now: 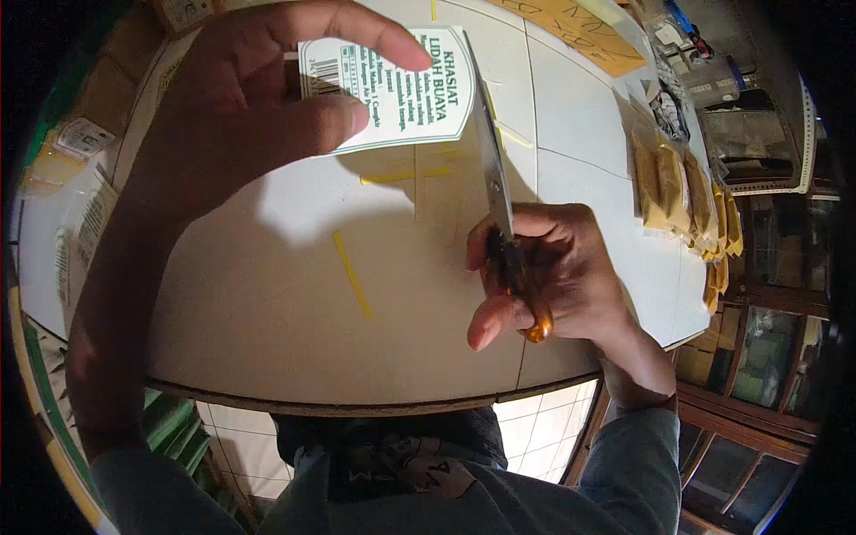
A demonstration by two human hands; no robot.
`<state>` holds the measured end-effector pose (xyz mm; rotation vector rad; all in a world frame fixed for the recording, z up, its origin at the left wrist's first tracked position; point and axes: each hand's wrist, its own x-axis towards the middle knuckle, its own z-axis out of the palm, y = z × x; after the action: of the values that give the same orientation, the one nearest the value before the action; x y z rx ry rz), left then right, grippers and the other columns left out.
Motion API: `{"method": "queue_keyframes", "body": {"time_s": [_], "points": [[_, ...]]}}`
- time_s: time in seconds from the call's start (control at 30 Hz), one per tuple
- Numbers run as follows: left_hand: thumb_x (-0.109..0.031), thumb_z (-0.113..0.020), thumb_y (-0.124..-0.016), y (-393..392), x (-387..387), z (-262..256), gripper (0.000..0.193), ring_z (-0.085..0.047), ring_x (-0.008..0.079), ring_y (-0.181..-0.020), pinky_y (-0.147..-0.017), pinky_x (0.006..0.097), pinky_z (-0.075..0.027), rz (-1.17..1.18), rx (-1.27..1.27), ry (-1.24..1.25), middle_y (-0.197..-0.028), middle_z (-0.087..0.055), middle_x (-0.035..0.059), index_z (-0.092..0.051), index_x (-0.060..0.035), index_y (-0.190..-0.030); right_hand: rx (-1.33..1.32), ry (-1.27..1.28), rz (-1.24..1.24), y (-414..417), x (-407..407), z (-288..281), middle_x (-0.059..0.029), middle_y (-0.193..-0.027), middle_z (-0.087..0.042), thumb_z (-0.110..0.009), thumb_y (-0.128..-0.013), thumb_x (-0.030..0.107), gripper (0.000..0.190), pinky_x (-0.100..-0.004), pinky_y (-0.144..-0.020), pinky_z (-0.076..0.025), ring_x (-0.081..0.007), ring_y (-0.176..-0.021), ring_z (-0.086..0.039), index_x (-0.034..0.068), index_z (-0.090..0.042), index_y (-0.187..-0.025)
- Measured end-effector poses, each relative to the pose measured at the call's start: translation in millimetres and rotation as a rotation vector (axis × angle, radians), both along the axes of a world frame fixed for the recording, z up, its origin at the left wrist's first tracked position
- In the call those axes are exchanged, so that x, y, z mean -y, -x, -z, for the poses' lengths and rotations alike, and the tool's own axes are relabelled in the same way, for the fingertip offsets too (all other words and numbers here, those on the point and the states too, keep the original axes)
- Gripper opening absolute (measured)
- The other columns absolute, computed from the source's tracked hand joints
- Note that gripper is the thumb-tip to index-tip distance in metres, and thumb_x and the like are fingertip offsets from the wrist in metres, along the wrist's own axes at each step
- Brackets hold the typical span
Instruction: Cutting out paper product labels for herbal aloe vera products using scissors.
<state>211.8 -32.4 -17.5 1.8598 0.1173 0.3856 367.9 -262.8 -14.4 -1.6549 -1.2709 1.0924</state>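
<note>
Between thumb and forefinger, my left hand (267, 87) grips a white printed paper label (441, 100) with green borders, writing and a barcode. My right hand (555, 274) is on the handles of a pair of scissors (496, 180), whose metal blades point away from me along the label's right edge. The blades look nearly closed; whether they touch the paper cannot be told. Thin yellow strips (352, 274) lie on the white table (267, 334) beneath my hands.
Packets of brown powder (669, 187) stand in a row at the table's right side. More printed labels (93, 214) lie at the left, near a packet with a label (83, 137). An orange-brown sheet with handwriting (588, 40) is at the far edge. Wooden cabinets (749, 401) stand at the right.
</note>
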Motion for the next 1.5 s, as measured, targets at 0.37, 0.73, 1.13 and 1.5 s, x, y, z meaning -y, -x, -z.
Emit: {"method": "queue_keyframes", "body": {"time_s": [0.37, 0.73, 1.13, 1.5], "points": [[-0.002, -0.061, -0.077, 5, 11, -7, 0.028, -0.059, 0.0147, -0.1, -0.089, 0.0295, -0.047, 0.029, 0.017, 0.207, -0.107, -0.058, 0.0075, -0.058, -0.0025, -0.104, -0.272, 0.032, -0.035, 3, 1, -2, -0.0028, -0.072, -0.061, -0.092, -0.058, 0.032, 0.06, -0.0214, -0.059, -0.047, -0.0086, -0.066, -0.059, -0.003, -0.061, -0.096], [-0.005, -0.062, -0.076, 6, 17, -14, 0.032, -0.061, 0.0153, -0.095, -0.061, 0.0226, -0.058, 0.087, -0.047, 0.144, -0.105, -0.056, 0.0085, -0.061, -0.0011, -0.108, -0.208, 0.015, -0.107, -2, 1, -7, -0.0054, -0.076, -0.062, -0.094, -0.051, 0.031, 0.07, -0.0233, -0.062, -0.049, -0.0116, -0.067, -0.062, -0.006, -0.06, -0.1], [-0.005, -0.06, -0.075, 5, 19, -11, 0.033, -0.06, 0.0152, -0.096, -0.064, 0.0214, -0.057, 0.109, -0.069, 0.182, -0.109, -0.055, 0.0078, -0.061, -0.0019, -0.109, -0.19, 0.035, -0.053, 4, 0, -6, -0.0065, -0.091, -0.062, -0.094, -0.05, 0.031, 0.072, -0.0238, -0.065, -0.048, -0.0111, -0.071, -0.061, -0.006, -0.06, -0.103], [0.0, -0.058, -0.075, 3, 20, -3, 0.034, -0.059, 0.0143, -0.099, -0.064, 0.0212, -0.056, 0.1, 0.05, 0.148, -0.111, -0.055, 0.0068, -0.062, -0.0028, -0.109, -0.253, 0.014, 0.011, 7, 0, -3, -0.006, -0.091, -0.061, -0.094, -0.051, 0.028, 0.071, -0.0234, -0.065, -0.047, -0.0111, -0.071, -0.061, -0.005, -0.059, -0.104]]}}
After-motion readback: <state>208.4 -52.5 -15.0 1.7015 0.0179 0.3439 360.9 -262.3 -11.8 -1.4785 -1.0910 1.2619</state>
